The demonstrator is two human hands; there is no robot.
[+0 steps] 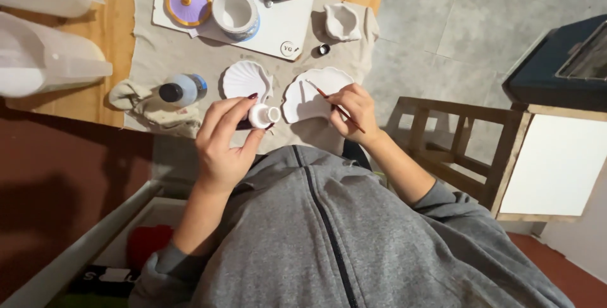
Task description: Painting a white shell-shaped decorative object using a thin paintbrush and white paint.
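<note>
My left hand holds a small white bottle tipped on its side, its open mouth facing right. My right hand grips a thin brown paintbrush, whose tip rests on a white shell-shaped dish. A second white shell dish lies just above my left hand. Both dishes sit on a beige cloth spread over the wooden table.
A white board at the top carries a purple lid, a white round jar and dark tubes. A blue-banded bottle lies left. Translucent plastic jugs stand far left, a wooden stool right.
</note>
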